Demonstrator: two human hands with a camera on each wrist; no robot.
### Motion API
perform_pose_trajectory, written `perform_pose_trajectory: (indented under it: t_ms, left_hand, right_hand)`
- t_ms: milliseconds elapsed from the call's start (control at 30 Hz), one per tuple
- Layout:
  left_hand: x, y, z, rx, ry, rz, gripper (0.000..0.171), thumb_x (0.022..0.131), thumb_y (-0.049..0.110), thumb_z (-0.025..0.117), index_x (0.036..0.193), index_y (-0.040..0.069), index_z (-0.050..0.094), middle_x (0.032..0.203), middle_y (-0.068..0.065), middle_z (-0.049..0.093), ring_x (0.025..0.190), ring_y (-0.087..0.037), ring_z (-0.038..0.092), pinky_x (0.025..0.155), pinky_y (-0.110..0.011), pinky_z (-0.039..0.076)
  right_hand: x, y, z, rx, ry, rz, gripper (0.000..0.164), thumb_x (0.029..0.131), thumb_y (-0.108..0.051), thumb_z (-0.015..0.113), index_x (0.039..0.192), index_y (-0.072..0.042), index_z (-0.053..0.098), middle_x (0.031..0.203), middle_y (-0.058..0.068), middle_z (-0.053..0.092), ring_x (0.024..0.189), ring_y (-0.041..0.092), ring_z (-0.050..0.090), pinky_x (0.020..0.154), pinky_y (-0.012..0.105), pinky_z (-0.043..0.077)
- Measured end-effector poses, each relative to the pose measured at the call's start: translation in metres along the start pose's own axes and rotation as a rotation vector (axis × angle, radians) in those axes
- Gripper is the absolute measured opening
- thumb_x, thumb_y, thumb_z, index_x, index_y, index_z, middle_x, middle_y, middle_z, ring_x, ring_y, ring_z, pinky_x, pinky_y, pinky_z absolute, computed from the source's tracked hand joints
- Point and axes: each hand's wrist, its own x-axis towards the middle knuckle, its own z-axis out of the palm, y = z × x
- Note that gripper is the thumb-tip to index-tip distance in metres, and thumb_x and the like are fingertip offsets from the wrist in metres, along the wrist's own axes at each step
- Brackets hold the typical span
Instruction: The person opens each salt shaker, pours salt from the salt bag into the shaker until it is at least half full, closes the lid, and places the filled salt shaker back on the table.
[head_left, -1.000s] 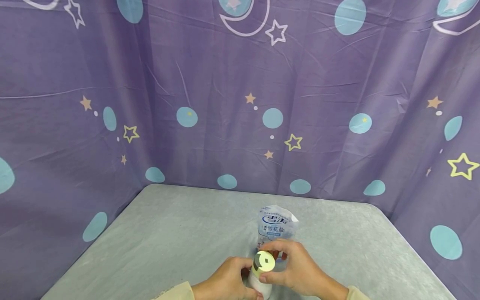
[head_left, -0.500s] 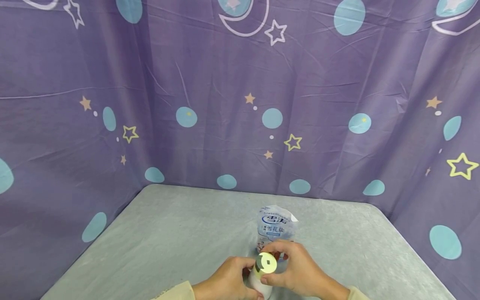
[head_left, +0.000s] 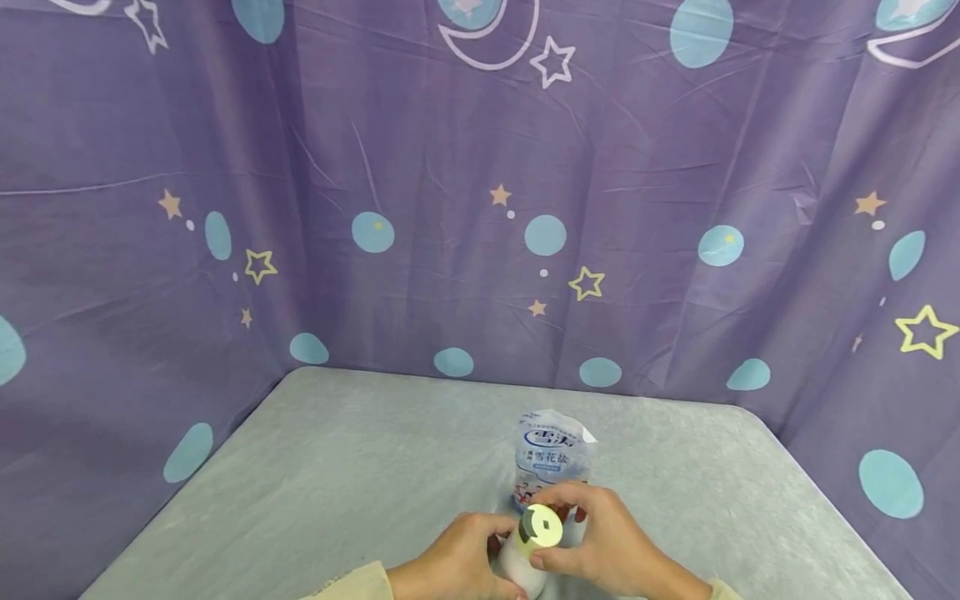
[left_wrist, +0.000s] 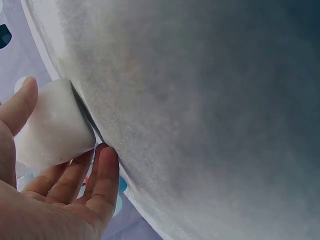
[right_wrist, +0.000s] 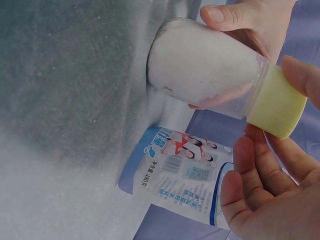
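A clear shaker bottle (right_wrist: pixel 200 65) full of white grains stands at the table's near side, leaning slightly, with a dark gap under part of its base. On its top sits a pale yellow cap (head_left: pixel 546 525) with a dark grey patch. My left hand (head_left: pixel 461 560) grips the body of the bottle, thumb on one side and fingers on the other. The cap is pinched between thumb and fingers of my right hand (head_left: pixel 611 546). Just behind stands a blue and white salt pouch (head_left: pixel 553 450), its lower part partly hidden by the right hand.
A pale grey cloth covers the table (head_left: pixel 360 467). Purple curtains (head_left: pixel 450 150) with stars, moons and blue dots hang at its back and both sides.
The bottle's cap has shifted a little to the right and the bottle leans more that way. My right hand has moved slightly right with it; my left hand stays nearly in place.
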Motion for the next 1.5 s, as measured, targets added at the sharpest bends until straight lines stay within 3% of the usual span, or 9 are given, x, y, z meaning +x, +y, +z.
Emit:
perform_pose_trajectory:
  t_ms: [300,567,900,1200,1500]
  left_hand:
    - [0.001,0.0,0.001,-0.024,-0.012,-0.004,0.05,0.064,0.011,0.096,0.108,0.022,0.076,0.085,0.019,0.067,0.072,-0.001,0.062,0.067,-0.02,0.051]
    - [0.001,0.0,0.003,-0.021,-0.013,0.014,0.052,0.064,0.009,0.097,0.11,0.019,0.075,0.089,0.016,0.068,0.075,0.0,0.062,0.067,-0.02,0.051]
    - [0.004,0.001,0.004,-0.011,-0.013,0.056,0.054,0.064,0.009,0.097,0.113,0.019,0.075,0.099,0.016,0.07,0.084,0.001,0.063,0.072,-0.021,0.053]
    - [0.005,0.003,0.004,0.004,-0.017,0.073,0.052,0.065,0.011,0.097,0.112,0.019,0.076,0.099,0.017,0.071,0.085,0.001,0.063,0.072,-0.021,0.052]
    - [0.006,0.005,0.005,0.003,-0.019,0.035,0.056,0.064,0.011,0.098,0.116,0.02,0.076,0.101,0.018,0.071,0.084,0.001,0.063,0.071,-0.021,0.052]
  right_hand:
    - [-0.003,0.002,-0.001,0.001,0.015,-0.026,0.042,0.076,-0.036,0.092,0.112,-0.024,0.073,0.098,-0.014,0.071,0.084,0.006,0.061,0.071,0.033,0.047]
    - [-0.006,0.005,-0.003,-0.012,0.038,-0.048,0.04,0.075,-0.033,0.092,0.109,-0.026,0.071,0.094,-0.015,0.069,0.082,0.005,0.061,0.069,0.033,0.047]
    - [-0.011,0.007,-0.005,-0.016,0.032,-0.006,0.041,0.074,-0.03,0.093,0.108,-0.029,0.07,0.091,-0.015,0.068,0.082,0.006,0.061,0.07,0.034,0.046]
    - [-0.016,0.007,-0.006,-0.043,0.06,-0.052,0.038,0.074,-0.028,0.093,0.104,-0.03,0.069,0.088,-0.016,0.066,0.08,0.005,0.061,0.069,0.035,0.044]
    - [-0.019,0.006,-0.007,-0.109,0.084,-0.029,0.033,0.077,-0.035,0.091,0.099,-0.032,0.067,0.085,-0.021,0.064,0.078,0.002,0.06,0.069,0.029,0.041]
